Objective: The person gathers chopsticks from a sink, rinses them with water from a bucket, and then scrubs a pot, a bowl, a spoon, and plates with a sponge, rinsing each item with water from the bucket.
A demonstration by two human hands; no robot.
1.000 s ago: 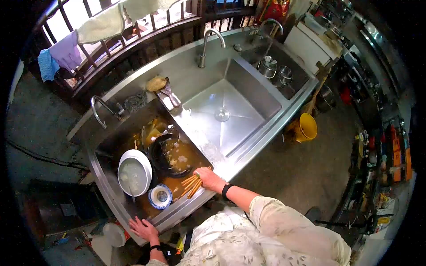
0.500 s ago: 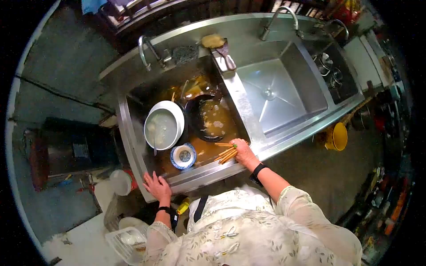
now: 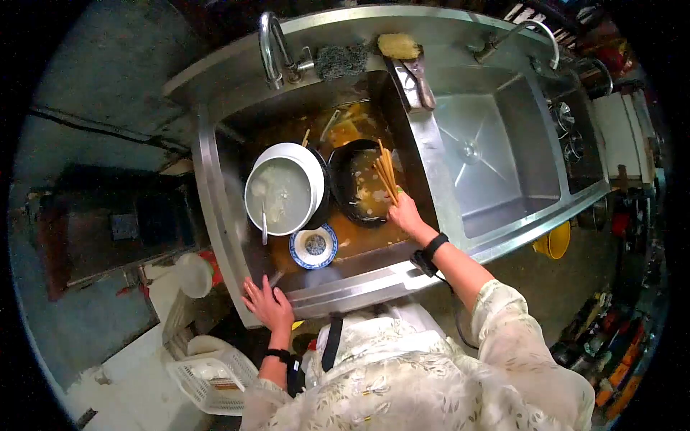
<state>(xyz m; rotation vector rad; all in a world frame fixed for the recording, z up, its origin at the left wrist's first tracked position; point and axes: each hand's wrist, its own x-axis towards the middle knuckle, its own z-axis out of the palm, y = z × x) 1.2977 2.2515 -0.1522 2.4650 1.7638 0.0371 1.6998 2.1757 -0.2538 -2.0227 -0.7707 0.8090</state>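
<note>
My right hand [image 3: 405, 212] is closed around a bundle of wooden chopsticks [image 3: 385, 171], which point up and away over the black pan [image 3: 345, 188] in the left basin. Brown water with food scraps surrounds the pan. To its left is a white bowl [image 3: 279, 195] of cloudy liquid with a spoon [image 3: 264, 228] in it. A blue-rimmed bowl [image 3: 313, 246] sits just below. My left hand [image 3: 270, 304] rests on the sink's front left corner, fingers spread, holding nothing.
A faucet [image 3: 272, 52], a dark scouring pad [image 3: 341, 62] and a yellow sponge [image 3: 399, 46] line the back ledge. The right basin [image 3: 471, 148] is steel. A white basket [image 3: 211, 379] is at lower left, a yellow bucket [image 3: 553, 241] at right.
My right hand has moved forward over the left basin, and the chopsticks have swung from pointing left to pointing away. The view has shifted. My left hand stays at the sink corner.
</note>
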